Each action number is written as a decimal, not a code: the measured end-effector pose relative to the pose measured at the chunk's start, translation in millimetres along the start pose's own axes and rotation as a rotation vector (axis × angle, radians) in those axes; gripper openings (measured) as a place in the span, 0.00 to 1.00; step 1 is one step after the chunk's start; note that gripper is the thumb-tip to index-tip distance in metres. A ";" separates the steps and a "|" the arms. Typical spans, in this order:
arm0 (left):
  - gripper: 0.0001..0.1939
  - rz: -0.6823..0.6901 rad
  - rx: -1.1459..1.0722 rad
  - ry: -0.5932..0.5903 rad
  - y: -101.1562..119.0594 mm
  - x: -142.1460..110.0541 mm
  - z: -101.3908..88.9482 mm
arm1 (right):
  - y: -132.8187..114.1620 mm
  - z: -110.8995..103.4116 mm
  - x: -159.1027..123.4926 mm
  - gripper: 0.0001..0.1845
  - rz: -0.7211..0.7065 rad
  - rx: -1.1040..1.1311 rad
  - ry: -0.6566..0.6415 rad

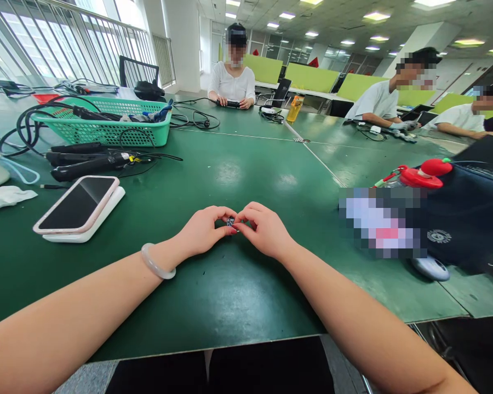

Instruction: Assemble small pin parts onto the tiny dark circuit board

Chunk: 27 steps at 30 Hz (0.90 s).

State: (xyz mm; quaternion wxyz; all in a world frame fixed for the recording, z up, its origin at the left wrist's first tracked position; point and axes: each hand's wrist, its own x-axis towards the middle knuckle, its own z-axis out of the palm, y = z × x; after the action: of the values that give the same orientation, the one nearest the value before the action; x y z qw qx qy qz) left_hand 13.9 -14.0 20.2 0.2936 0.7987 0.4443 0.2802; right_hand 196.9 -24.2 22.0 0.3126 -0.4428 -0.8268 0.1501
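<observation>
My left hand point(203, 230) and my right hand point(265, 230) rest close together on the green table point(230, 284), fingertips meeting. Both pinch one tiny dark object point(230, 221) between them; it is too small to name. A pale bangle point(156, 264) sits on my left wrist. Both forearms reach in from the near edge.
A phone on a white stand point(80, 208) lies to the left. Behind it are black tools point(86, 161) and a green basket point(107, 128) full of cables. A dark bag point(464, 219) and a red object point(425, 174) sit at right. Three other people sit at the far side.
</observation>
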 end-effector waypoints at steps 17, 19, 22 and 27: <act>0.14 -0.151 0.129 0.160 -8.6 5.1 -2.3 | 7.0 7.2 2.0 0.05 0.035 -0.148 -0.168; 0.14 -0.156 0.146 0.173 -10.9 5.7 -2.8 | 8.1 10.8 2.3 0.07 0.027 -0.178 -0.187; 0.14 -0.162 0.154 0.164 -11.6 5.7 -3.0 | 8.6 14.6 3.2 0.09 0.021 -0.221 -0.198; 0.14 -0.161 0.168 0.159 -10.9 5.1 -2.7 | 8.7 17.5 6.7 0.07 0.027 -0.255 -0.220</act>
State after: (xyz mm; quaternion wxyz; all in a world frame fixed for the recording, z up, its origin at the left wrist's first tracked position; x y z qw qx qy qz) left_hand 8.4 -4.3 15.2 0.2113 0.7574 0.5508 0.2799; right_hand 188.4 -13.3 6.7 0.1595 -0.4708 -0.8624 0.0957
